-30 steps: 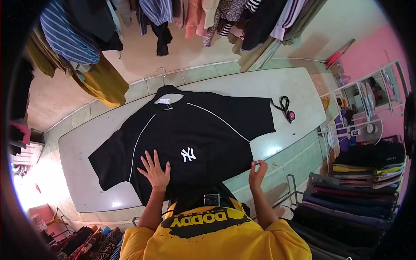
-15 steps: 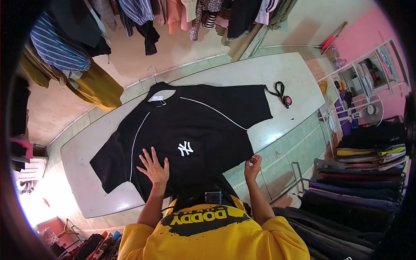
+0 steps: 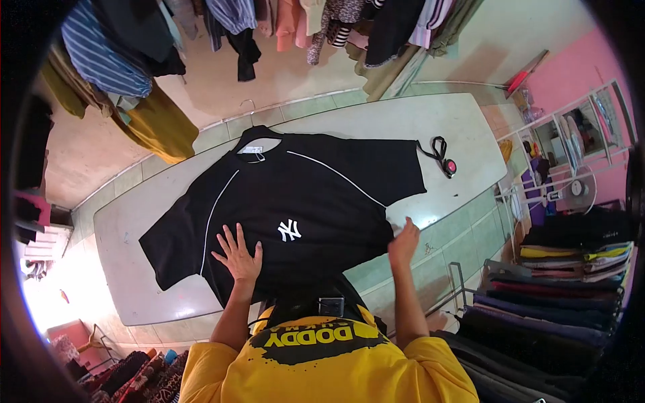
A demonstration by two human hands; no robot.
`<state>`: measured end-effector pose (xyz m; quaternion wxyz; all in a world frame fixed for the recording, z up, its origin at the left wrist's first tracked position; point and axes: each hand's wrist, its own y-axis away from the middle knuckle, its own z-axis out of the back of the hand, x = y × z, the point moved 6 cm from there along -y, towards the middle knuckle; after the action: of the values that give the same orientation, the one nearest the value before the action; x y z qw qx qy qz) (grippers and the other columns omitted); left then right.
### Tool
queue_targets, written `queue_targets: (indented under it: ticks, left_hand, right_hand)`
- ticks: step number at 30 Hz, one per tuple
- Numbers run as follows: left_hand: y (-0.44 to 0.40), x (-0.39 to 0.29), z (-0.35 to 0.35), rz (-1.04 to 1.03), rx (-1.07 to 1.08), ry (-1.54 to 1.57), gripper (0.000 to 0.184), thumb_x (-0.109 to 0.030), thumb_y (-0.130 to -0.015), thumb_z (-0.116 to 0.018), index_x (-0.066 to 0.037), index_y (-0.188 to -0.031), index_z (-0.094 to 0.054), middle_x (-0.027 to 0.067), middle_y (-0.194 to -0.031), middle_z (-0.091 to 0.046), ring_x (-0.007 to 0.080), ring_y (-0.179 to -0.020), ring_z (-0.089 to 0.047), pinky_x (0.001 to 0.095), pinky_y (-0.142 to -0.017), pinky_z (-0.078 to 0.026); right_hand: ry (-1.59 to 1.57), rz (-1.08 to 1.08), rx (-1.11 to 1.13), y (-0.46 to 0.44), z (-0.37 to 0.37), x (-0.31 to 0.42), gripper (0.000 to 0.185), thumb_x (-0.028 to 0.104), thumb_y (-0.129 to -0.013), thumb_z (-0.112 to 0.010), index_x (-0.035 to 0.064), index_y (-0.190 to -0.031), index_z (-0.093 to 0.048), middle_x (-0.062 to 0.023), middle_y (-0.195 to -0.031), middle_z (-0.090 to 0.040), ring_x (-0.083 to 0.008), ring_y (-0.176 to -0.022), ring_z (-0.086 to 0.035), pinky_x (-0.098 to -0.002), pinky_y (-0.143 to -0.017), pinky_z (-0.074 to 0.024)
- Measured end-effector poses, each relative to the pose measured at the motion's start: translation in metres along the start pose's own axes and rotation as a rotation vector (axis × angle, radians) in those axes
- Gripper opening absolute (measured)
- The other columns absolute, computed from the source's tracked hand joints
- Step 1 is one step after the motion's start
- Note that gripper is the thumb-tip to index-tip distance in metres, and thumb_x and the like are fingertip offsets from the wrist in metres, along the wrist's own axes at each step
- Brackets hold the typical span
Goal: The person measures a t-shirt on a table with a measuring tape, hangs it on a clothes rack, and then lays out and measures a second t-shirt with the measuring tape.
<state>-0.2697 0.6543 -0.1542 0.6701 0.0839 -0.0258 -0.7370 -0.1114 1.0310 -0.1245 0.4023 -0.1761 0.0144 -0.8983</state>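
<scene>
A black short-sleeved T-shirt (image 3: 316, 195) with white piping and a white letter logo (image 3: 289, 230) lies spread out on a white table (image 3: 457, 121). A black hanger (image 3: 258, 130) is inside its neck, the metal hook sticking out beyond the collar. My left hand (image 3: 238, 258) rests flat on the shirt front, fingers spread, left of the logo. At the shirt's right side edge, near the hem corner, is my right hand (image 3: 404, 242). Its fingers point up the table and are blurred, so whether they grip the fabric is unclear.
A round black-and-red device on a black strap (image 3: 449, 166) lies beyond the right sleeve. Clothes (image 3: 161, 127) hang along the wall. Folded garments (image 3: 571, 269) are stacked on the right, beside a metal rack (image 3: 460, 282) and a fan (image 3: 574, 189).
My right hand has moved up along the shirt's side edge from the hem corner, its curled fingers now more extended. My left hand stays on the shirt. The view has shifted slightly.
</scene>
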Motion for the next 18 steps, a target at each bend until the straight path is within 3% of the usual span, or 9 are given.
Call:
queue_targets:
  ticks: [2,3,4,6,8,10,14,17,18]
  left_hand:
    - [0.002,0.004,0.001,-0.009,-0.008,0.002,0.073,-0.043,-0.079,-0.051,-0.017,-0.139,-0.019,0.013,-0.145,-0.011,0.0364,-0.133,-0.01,0.0649,-0.098,-0.006]
    - [0.005,0.005,0.002,-0.074,-0.029,0.064,0.073,-0.043,-0.079,-0.052,-0.015,-0.139,-0.02,0.0139,-0.145,-0.012,0.036,-0.132,-0.011,0.0643,-0.099,-0.006]
    - [0.008,0.005,0.006,-0.141,-0.051,0.127,0.074,-0.042,-0.079,-0.052,-0.012,-0.138,-0.02,0.0148,-0.144,-0.014,0.0356,-0.132,-0.013,0.0637,-0.099,-0.005]
    - [0.025,0.021,0.007,-0.122,-0.046,0.039,0.073,-0.04,-0.078,-0.053,-0.009,-0.137,-0.023,0.0161,-0.143,-0.017,0.0346,-0.132,-0.016,0.0604,-0.101,-0.006]
    - [0.034,0.057,0.003,0.035,-0.083,0.073,0.072,-0.038,-0.078,-0.055,-0.009,-0.137,-0.025,0.0165,-0.143,-0.018,0.0343,-0.131,-0.016,0.0554,-0.103,-0.009]
    - [0.039,0.064,0.009,-0.004,-0.026,0.063,0.072,-0.036,-0.078,-0.055,-0.008,-0.137,-0.024,0.017,-0.143,-0.017,0.0339,-0.131,-0.016,0.0481,-0.106,-0.011]
    - [0.041,0.064,0.008,-0.014,-0.047,0.061,0.071,-0.038,-0.08,-0.052,-0.007,-0.137,-0.024,0.0175,-0.143,-0.017,0.0341,-0.131,-0.016,0.0481,-0.106,-0.011]
    - [0.042,0.063,0.004,-0.013,-0.038,0.014,0.07,-0.043,-0.082,-0.046,-0.007,-0.137,-0.023,0.0175,-0.143,-0.016,0.0342,-0.132,-0.016,0.0479,-0.106,-0.01]
    - [0.042,0.063,0.003,-0.006,-0.021,-0.004,0.07,-0.045,-0.083,-0.044,-0.006,-0.137,-0.023,0.0175,-0.143,-0.016,0.0341,-0.132,-0.015,0.0479,-0.106,-0.01]
  right_hand:
    - [-0.167,0.111,-0.047,-0.007,-0.016,0.047,0.053,0.004,-0.072,-0.059,-0.0028,-0.121,-0.037,-0.0241,-0.12,-0.04,-0.043,-0.117,-0.034,-0.0471,-0.1,-0.0253]
    - [-0.2,0.277,-0.039,-0.008,-0.019,0.077,0.053,0.012,-0.075,-0.06,-0.0035,-0.12,-0.037,-0.0223,-0.123,-0.039,-0.0418,-0.119,-0.032,-0.047,-0.1,-0.0253]
    - [-0.113,0.369,0.113,-0.008,-0.03,0.098,0.058,0.025,-0.079,-0.058,-0.0005,-0.126,-0.034,-0.0202,-0.13,-0.036,-0.0395,-0.123,-0.029,-0.0473,-0.1,-0.0246]
    - [0.071,0.468,0.213,-0.001,-0.057,0.093,0.063,0.037,-0.082,-0.053,0.005,-0.132,-0.031,-0.0184,-0.136,-0.03,-0.0365,-0.126,-0.027,-0.0472,-0.101,-0.024]
    - [0.02,0.388,0.16,-0.015,-0.058,0.075,0.064,0.042,-0.083,-0.05,0.0094,-0.134,-0.03,-0.0171,-0.139,-0.027,-0.0345,-0.127,-0.026,-0.0472,-0.101,-0.0234]
    - [0.026,0.415,0.146,-0.02,-0.056,0.072,0.064,0.042,-0.083,-0.049,0.0084,-0.134,-0.03,-0.0178,-0.139,-0.026,-0.0358,-0.128,-0.025,-0.0474,-0.101,-0.0233]
    - [0.03,0.451,0.222,-0.02,-0.062,0.066,0.065,0.041,-0.084,-0.049,0.0085,-0.135,-0.027,-0.0199,-0.14,-0.021,-0.0371,-0.128,-0.022,-0.0468,-0.102,-0.0221]
    - [-0.025,0.516,0.173,-0.034,-0.049,0.057,0.059,0.037,-0.083,-0.051,0.0059,-0.131,-0.035,-0.0208,-0.135,-0.031,-0.0365,-0.124,-0.031,-0.0446,-0.102,-0.0248]
    - [-0.181,0.542,0.199,-0.043,-0.046,0.05,0.05,0.031,-0.083,-0.052,0.0042,-0.124,-0.042,-0.0204,-0.126,-0.04,-0.0361,-0.116,-0.038,-0.0444,-0.098,-0.0295]
